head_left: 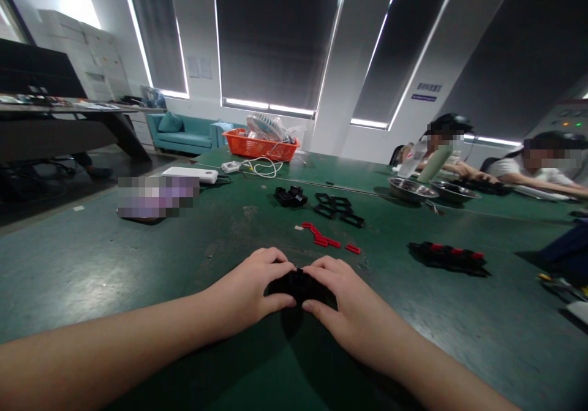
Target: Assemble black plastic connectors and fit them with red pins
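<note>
My left hand (257,282) and my right hand (340,291) grip a black plastic part (298,285) between them, thumbs at the near side and fingers over the far side. Much of the part is hidden by the fingers. Beyond my hands lie several small red plastic clips (327,241) and several black rectangular frames (339,204). A clump of black plastic pieces (291,196) sits left of those frames. Off to the right rests a long black assembly (449,258) with red inserts along its top.
On the green table (206,258) are a phone (156,199), a white power bank (190,174), a white cable (266,167), and an orange basket (261,146) holding a fan. Metal bowls (411,190) stand at the right, near two seated people (533,166). A dark blue item (567,252) lies at the right edge.
</note>
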Demonstrator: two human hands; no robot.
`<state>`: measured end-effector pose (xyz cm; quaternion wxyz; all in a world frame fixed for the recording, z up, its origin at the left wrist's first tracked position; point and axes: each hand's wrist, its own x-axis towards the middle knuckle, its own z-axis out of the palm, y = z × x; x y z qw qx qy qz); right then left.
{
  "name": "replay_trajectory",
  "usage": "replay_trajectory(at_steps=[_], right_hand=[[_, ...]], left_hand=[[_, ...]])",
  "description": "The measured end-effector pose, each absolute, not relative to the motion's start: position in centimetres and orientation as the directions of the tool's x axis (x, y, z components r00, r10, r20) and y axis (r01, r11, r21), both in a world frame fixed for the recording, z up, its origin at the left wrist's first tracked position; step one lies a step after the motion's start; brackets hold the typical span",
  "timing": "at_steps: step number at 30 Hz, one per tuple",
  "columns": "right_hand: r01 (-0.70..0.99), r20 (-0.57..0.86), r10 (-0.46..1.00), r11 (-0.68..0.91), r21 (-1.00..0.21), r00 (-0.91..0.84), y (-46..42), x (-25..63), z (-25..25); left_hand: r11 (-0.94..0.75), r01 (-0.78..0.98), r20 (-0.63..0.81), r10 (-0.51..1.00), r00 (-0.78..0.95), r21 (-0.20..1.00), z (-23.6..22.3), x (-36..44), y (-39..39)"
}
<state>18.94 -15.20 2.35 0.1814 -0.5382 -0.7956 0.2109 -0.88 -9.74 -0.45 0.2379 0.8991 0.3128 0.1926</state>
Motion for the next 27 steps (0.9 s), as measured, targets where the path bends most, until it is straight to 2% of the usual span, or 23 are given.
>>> replay_trajectory(at_steps=[27], right_hand=[[0.792, 0.070, 0.927, 0.352, -0.499, -0.368, -15.22, 18.86, 2.22]], left_hand=[[-0.709, 0.464, 0.213, 0.642, 0.737, 0.531, -0.63, -0.83, -9.55]])
